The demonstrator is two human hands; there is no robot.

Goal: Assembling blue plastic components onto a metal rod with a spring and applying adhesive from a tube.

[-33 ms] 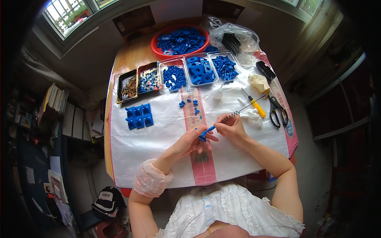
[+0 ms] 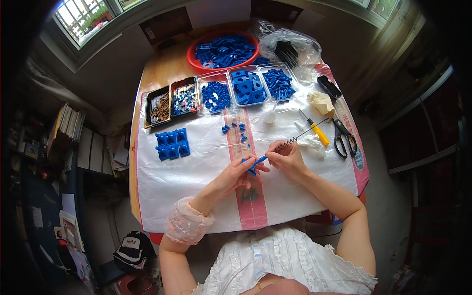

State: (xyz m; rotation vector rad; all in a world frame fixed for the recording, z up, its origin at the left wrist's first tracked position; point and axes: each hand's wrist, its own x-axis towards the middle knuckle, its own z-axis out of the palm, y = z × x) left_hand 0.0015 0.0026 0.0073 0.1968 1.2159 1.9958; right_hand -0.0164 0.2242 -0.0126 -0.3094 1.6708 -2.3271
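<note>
Centrally, just below the frame's middle, the left hand (image 2: 236, 174) pinches a small blue part (image 2: 254, 164), fingers closed narrowly around it. The right hand (image 2: 286, 158) closes on the near end of a dark coiled spring (image 2: 287, 143), meeting the part. The part looks light, stiff plastic, best gripped by its flat sides; the spring looks thin and flexible, best held near its end. Its long axis runs toward the upper right, toward a yellow screwdriver (image 2: 317, 130) and scissors (image 2: 344, 140). Blue squares (image 2: 172, 143) sit left; trays (image 2: 216, 94) line the top of the white sheet (image 2: 196, 177).
</note>
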